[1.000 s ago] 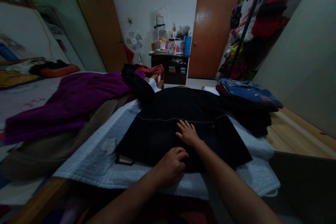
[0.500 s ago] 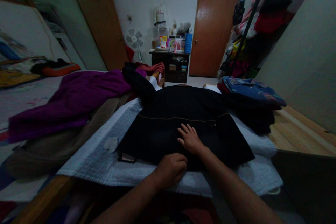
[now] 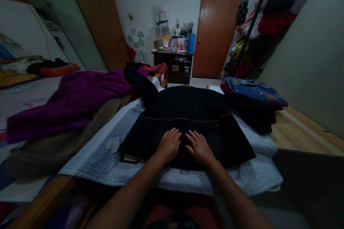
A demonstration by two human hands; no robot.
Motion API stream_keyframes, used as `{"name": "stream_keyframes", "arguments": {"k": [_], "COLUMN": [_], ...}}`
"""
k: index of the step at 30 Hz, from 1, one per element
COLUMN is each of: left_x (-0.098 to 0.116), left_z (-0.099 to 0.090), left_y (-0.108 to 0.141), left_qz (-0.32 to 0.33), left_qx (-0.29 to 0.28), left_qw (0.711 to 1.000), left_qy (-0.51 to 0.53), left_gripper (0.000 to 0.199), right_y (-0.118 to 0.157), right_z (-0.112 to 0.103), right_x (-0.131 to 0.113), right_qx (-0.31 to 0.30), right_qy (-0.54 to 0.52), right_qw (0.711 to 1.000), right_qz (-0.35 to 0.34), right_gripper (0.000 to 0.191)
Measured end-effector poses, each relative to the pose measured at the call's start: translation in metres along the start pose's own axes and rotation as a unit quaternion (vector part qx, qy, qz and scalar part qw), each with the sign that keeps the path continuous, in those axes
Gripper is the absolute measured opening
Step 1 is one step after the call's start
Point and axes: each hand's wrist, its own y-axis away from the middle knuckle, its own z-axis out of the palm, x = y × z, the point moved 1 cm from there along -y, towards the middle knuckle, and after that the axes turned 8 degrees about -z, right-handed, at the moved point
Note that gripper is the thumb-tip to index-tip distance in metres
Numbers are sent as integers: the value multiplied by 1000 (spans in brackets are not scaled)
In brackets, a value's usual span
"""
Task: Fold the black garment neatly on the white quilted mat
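Nearest, under the forearms, one pale quilted cloth (image 3: pixel 185 180) is being covered by one flat black cloth garment (image 3: pixel 185 105) with a tan stitched line. The garment is being pressed by two bare hands, the left hand (image 3: pixel 169 145) and right hand (image 3: pixel 199 147), laid palm-down, fingers extended and slightly parted, nothing being gripped. Its wide hem is being pointed back toward the wrists, its hem-to-neck axis being run straight ahead. Half a second ago the left hand was curled near the hem; now it is being held flat, farther forward. Beyond the right hand, one folded blue denim garment (image 3: pixel 256 89) is being supported by dark cloth.
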Motion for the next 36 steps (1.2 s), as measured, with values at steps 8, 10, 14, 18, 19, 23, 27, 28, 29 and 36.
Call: {"name": "stream_keyframes", "arguments": {"k": [8,10,14,18,19,23,27,28,29,36], "left_x": [-32,-32,-45,-75,-82,-105,-121,-123,-125,-91], "left_z": [15,12,-1,-9,-9,-7,-11,-12,-13,-9], "left_y": [-7,-12,-32,-53,-57,-69,-80,-82,-83,-87], "left_qz": [-125,-128,-169,-199,-195,-205,-259,-273,-284,-217], "left_qx": [-117,-126,-64,-24,-34,-98,-104,-98,-93,11], "left_qw": [976,974,969,955,955,955,940,935,932,951], "left_qy": [-131,-140,-169,-217,-220,-190,-198,-204,-208,-218], "left_gripper": [71,73,67,64,66,75,75,75,75,50], "right_y": [1,1,0,0,0,0,0,-1,-1,0], "right_z": [-5,-5,-4,-3,-3,-2,-2,-2,-3,-6], "right_x": [0,0,1,2,2,2,3,3,3,3], "right_qx": [1,0,-3,-5,-5,-2,-4,-4,-4,-6], "right_qy": [-19,-23,-25,-25,-26,-29,-39,-42,-44,-48], "right_qw": [1000,1000,1000,1000,1000,999,999,999,999,999], "right_qz": [6,7,12,12,13,16,17,17,16,17], "right_gripper": [57,57,57,58,58,58,58,58,58,58]}}
